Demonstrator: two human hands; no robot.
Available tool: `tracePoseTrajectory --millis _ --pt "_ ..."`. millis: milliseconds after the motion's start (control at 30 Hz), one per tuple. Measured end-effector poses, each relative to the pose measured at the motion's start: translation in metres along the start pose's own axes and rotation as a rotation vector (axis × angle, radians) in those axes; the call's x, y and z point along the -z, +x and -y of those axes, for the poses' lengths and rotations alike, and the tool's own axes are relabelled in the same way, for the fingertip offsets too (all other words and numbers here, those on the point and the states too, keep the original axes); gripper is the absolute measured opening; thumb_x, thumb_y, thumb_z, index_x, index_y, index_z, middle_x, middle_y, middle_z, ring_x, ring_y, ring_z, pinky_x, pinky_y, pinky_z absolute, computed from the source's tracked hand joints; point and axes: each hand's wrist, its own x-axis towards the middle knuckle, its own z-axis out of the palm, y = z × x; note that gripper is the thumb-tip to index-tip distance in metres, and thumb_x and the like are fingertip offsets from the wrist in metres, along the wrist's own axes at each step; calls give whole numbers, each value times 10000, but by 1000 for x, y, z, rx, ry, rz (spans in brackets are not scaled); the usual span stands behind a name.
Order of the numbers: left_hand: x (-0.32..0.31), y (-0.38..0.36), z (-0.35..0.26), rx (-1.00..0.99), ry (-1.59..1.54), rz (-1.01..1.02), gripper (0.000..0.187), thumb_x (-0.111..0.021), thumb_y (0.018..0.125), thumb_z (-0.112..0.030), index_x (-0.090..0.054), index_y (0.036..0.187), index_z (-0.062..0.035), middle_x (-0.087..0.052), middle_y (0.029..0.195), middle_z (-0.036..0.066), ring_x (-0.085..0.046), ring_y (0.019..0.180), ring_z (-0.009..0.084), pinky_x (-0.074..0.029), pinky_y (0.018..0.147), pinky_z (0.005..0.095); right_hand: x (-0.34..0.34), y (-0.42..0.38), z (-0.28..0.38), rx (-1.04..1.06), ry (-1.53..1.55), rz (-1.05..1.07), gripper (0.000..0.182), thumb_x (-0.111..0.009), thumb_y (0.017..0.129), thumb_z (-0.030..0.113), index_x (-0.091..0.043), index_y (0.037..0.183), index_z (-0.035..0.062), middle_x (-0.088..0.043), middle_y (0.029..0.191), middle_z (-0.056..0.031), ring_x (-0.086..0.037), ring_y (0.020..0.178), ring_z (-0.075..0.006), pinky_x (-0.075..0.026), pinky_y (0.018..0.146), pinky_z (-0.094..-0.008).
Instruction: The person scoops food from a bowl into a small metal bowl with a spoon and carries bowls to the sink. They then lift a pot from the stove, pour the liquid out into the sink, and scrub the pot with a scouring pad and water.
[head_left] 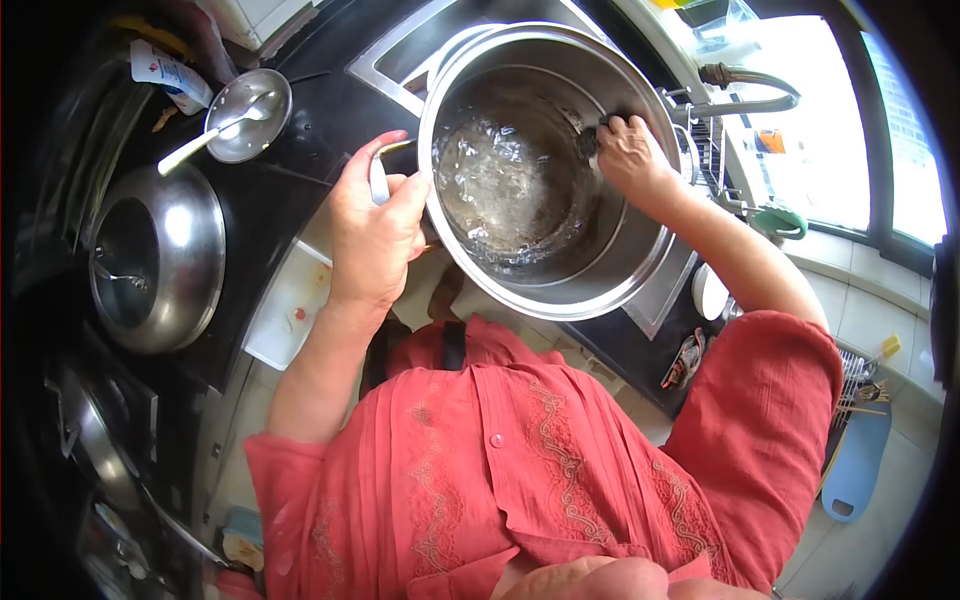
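A large metal stockpot (pixel 637 245) is tilted toward me over the sink area, with clear, rippling water (pixel 510 175) in its bottom. My left hand (pixel 372 230) is closed around the pot's left loop handle (pixel 379 180), thumb near the rim. Inside the pot, my right hand (pixel 632 158) presses a dark scrubber (pixel 587 143) against the upper right inner wall. Its fingertips are curled and partly hidden, and the scrubber shows only in part.
A faucet (pixel 755 75) stands right of the pot by the window. On the left counter are a metal bowl (pixel 268 135) with a spoon and a large metal basin (pixel 185 240). A white tray (pixel 280 335) lies below; a blue cutting board (pixel 857 455) is at far right.
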Motion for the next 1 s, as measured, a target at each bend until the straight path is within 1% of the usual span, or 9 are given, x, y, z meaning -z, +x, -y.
tracePoseTrajectory --millis 100,167,267,467,600,733,800,867,1000 --pt "-3 -1 -1 1 -23 2 368 -590 826 -22 -461 1167 30 -541 620 17 -395 403 17 -287 339 197 -5 -1 29 -4 26 124 120 -622 721 163 -701 799 119 -625 899 -62 -567 889 -202 -423 710 -328" --pt "-1 0 0 2 -29 7 366 -589 824 -18 -463 1164 30 -539 619 16 -395 402 16 -285 339 197 -41 2 54 401 575 273 169 -658 673 95 -694 823 29 -673 881 -157 -659 833 -305 -529 719 -368" --pt "-5 3 1 -2 -57 16 360 -582 820 -9 -469 1159 28 -532 614 12 -393 405 15 -276 339 198 48 12 76 558 1100 552 482 -670 670 93 -553 1119 -37 -616 1033 -223 -581 987 -376 -471 830 -420" --pt "-7 2 -2 26 -24 0 361 -557 840 -10 -447 1183 13 -527 616 16 -383 404 20 -275 337 196 4 143 141 8 1427 -498 331 -484 812 75 -450 1122 -35 -581 953 -238 -596 877 -370 -480 800 -425" --pt "-5 1 2 17 -50 15 345 -551 851 -16 -442 1177 13 -525 614 18 -382 401 26 -274 333 198 1 136 51 -175 625 -133 314 -533 801 75 -541 1096 -31 -623 979 -210 -627 909 -268 -507 758 -388" --pt "-6 0 1 11 -24 4 368 -550 857 -25 -419 1199 14 -522 611 17 -375 396 26 -277 335 202 -22 115 4 -159 959 382 186 -644 727 110 -637 789 -65 -654 776 -197 -671 731 -268 -532 643 -371" --pt "-5 -1 3 10 -46 0 371 -549 860 -30 -415 1203 17 -519 610 16 -374 395 26 -278 335 203 -36 108 5 -128 987 318 254 -653 743 118 -601 853 -105 -644 705 -183 -670 625 -267 -541 568 -349" --pt "-3 -2 4 9 -54 0 375 -548 862 -34 -410 1206 20 -517 609 15 -373 393 26 -278 336 205 -18 88 13 -869 1956 -78 281 -539 838 23 -468 1045 -154 -589 882 -230 -675 719 -283 -564 557 -318" --pt "-3 -3 2 34 47 62 344 -539 880 -56 -411 1190 20 -493 587 9 -369 392 30 -278 336 208 34 121 22 -1051 2104 -502 266 -534 869 56 -458 1045 -129 -574 947 -189 -669 730 -261 -539 597 -294"
